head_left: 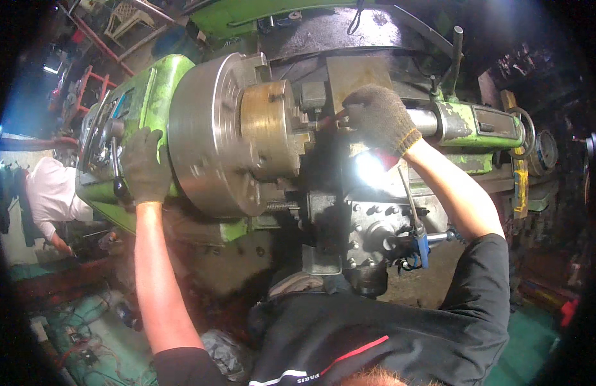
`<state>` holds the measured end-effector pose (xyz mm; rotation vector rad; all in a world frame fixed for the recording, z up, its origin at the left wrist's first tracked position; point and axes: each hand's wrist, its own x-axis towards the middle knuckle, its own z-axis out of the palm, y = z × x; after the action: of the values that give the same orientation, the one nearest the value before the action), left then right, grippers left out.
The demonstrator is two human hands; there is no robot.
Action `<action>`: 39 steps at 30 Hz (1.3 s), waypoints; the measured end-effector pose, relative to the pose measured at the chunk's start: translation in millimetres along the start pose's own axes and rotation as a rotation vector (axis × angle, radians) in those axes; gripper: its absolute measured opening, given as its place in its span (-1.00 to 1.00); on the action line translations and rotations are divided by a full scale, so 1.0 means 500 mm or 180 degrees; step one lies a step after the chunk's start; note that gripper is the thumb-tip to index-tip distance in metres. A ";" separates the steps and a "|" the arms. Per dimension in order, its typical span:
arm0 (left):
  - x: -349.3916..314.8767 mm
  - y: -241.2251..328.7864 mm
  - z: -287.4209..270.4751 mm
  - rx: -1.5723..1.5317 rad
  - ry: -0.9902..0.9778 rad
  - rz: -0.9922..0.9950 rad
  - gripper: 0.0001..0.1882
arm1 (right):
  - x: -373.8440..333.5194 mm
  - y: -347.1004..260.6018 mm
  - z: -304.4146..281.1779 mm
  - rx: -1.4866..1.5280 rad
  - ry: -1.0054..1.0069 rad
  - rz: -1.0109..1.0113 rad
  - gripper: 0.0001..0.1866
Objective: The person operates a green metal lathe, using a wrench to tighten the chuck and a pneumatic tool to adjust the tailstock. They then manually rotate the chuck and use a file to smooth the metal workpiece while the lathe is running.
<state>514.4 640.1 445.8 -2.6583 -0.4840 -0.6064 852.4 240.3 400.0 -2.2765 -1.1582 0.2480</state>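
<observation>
My left hand [145,166], in a dark knit work glove, lies with fingers stretched out on the green headstock [171,72] of a lathe, beside the large steel chuck [198,128]. A smaller brass-coloured chuck [262,128] with stepped steel jaws sits in front of the large one. My right hand [381,119], gloved too, is closed between those jaws and the tailstock quill [424,121]. A short dark reddish piece [327,121] shows at its fingertips, pointing at the jaws. What the fingers grip is mostly hidden.
A bright lamp [370,168] glares just below my right hand. Nearer me is the carriage apron [375,235] with handles. To the right stands the green tailstock [468,122] with an upright lever [455,61]. A person in a white shirt [53,190] is at the far left.
</observation>
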 end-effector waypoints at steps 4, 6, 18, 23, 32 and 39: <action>-0.001 0.001 -0.001 -0.0017 0.0052 0.0020 -0.61 | -0.045 -0.049 -0.067 -0.0406 0.0222 -0.0343 -0.58; 0.004 0.003 -0.004 -0.0032 0.0157 0.0038 -0.57 | -0.058 -0.053 -0.092 -0.0635 0.0187 -0.0439 -0.58; 0.011 -0.003 0.003 -0.0004 0.0053 -0.0004 -0.54 | -0.095 -0.015 -0.156 -0.1093 0.0179 -0.0532 -0.65; 0.008 -0.008 0.009 0.0008 0.0123 0.0040 -0.59 | -0.159 -0.032 -0.227 -0.1281 0.0427 -0.0109 -0.81; 0.014 -0.006 0.004 -0.0029 -0.0008 -0.0031 -0.66 | -0.221 0.079 -0.143 -0.1030 -0.0220 -0.0054 -0.84; 0.006 -0.010 0.015 0.0105 0.0069 0.0016 -0.65 | -0.224 0.084 -0.056 -0.1376 -0.0326 -0.0238 -0.78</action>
<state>517.8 648.5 442.2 -2.6185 -0.4769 -0.6197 824.4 121.2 389.7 -2.6064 -1.4622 0.0910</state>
